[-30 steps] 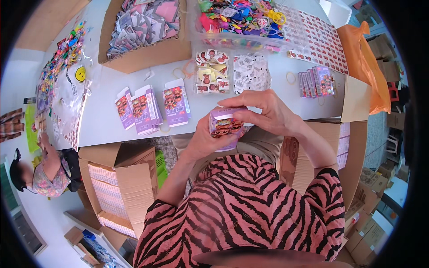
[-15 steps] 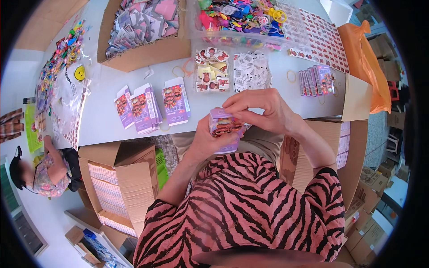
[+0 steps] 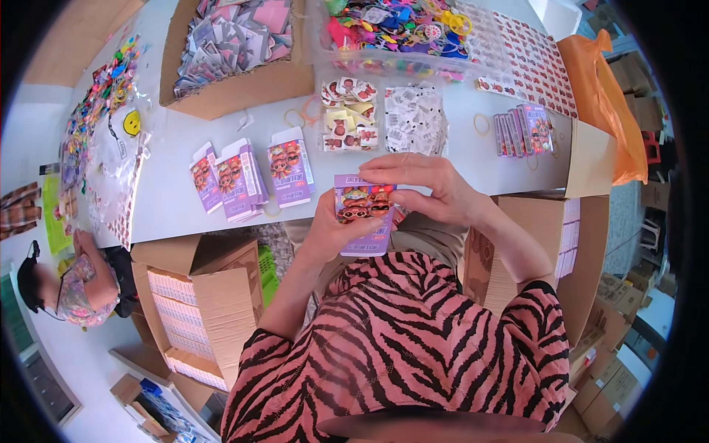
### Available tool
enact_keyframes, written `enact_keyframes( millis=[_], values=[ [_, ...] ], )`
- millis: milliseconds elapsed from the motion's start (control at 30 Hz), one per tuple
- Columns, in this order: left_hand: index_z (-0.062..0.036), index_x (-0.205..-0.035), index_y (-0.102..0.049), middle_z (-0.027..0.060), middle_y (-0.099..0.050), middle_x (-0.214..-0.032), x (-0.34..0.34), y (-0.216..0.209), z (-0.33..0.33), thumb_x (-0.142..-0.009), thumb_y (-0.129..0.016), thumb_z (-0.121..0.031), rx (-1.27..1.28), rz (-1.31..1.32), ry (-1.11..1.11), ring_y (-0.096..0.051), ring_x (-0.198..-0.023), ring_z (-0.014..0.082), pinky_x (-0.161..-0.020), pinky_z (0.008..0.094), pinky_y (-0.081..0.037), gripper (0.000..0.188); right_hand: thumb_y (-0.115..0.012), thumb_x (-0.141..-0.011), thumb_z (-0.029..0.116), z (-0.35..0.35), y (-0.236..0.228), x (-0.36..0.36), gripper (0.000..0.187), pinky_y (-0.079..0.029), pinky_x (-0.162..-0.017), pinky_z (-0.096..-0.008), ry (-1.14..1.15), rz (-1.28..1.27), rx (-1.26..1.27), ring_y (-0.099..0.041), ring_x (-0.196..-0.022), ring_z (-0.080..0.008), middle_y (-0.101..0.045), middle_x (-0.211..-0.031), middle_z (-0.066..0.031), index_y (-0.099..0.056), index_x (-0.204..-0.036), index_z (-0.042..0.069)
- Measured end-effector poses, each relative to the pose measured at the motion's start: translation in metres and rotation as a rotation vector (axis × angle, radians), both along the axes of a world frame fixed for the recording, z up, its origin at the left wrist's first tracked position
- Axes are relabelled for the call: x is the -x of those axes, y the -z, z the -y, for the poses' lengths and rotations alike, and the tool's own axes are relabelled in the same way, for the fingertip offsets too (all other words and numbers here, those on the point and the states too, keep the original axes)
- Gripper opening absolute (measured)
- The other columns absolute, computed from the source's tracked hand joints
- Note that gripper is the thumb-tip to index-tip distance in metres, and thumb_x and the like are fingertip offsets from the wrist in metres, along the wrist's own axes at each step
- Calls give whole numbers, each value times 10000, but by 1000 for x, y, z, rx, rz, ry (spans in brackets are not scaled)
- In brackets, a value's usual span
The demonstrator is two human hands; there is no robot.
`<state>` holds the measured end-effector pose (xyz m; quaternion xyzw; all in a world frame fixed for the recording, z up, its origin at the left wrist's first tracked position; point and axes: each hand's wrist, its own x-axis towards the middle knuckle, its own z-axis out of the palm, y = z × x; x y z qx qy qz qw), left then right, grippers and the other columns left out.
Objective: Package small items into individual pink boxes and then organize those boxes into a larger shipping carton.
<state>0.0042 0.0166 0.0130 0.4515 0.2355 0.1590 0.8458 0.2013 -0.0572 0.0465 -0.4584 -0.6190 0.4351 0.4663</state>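
Upright above my lap, at the table's near edge, is a small purple box (image 3: 373, 244) with cartoon figures on its front. My left hand (image 3: 331, 227) is closed round its left side, the thumb lying across the front. From the right, my right hand (image 3: 436, 189) grips the upper end, fingers along the top edge and thumb by the right side. Whatever is inside the box is hidden. Left of my hands on the table, flat purple boxes (image 3: 238, 181) lie in a stack, beside another flat box (image 3: 289, 173). A row of filled-looking purple boxes (image 3: 533, 129) stands at the right.
Beyond my hands lie a tray of picture cards (image 3: 351, 118) and a pile of white packets (image 3: 416, 122). Farther back are a carton (image 3: 244, 100) of sachets and a clear bin (image 3: 402, 63) of colourful trinkets. Open cartons (image 3: 225, 310) flank me. A person (image 3: 85, 284) sits at the left.
The purple box has turned so its front faces up more fully. My right fingers have shifted slightly down and flattened along its top edge.
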Motion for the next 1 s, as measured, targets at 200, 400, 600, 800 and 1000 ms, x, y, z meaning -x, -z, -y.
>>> enact_keyframes(
  millis=[200,400,600,800,1000],
  values=[
    [29,-1108,-517,158,-644,-897,1,4,5,-757,-656,0,107,-19,33,-672,-778,269,-710,370,-575,379,-637,-812,100,3,8,5,323,-471,-859,-357,148,362,-220,-603,-985,-277,-624,-1063,-143,-618,-1131,53],
    [11,-1291,-357,197,-512,-1189,0,11,-1,-804,-662,-221,-34,11,-34,-563,-1072,271,-862,370,-494,619,-577,-883,114,6,22,7,263,-463,-837,-302,212,-294,306,-594,-912,-140,-633,-1019,-60,-594,-1126,15],
    [-26,-1363,-315,147,-400,-1367,11,8,-23,-722,-736,-411,-752,41,-69,-391,-1269,288,-1045,391,-312,858,-548,-908,189,12,56,1,222,-500,-773,-248,201,-924,716,-603,-886,-87,-636,-977,-27,-591,-1076,49],
    [-22,-1107,-599,146,-584,-1174,6,4,-16,-663,-723,-18,-862,46,163,-560,-1103,297,-928,350,-445,461,-502,-930,196,11,52,27,175,-486,-612,-210,132,-940,871,-606,-742,-60,-626,-834,-7,-597,-991,63],
    [15,-1055,-616,101,-642,-1057,29,9,-15,-743,-693,10,-541,-31,-223,-616,-956,169,-835,288,-483,321,-529,-914,153,-25,31,-6,192,-442,-597,-219,161,-165,422,-537,-655,-54,-626,-806,-5,-604,-1061,55]
  ],
)
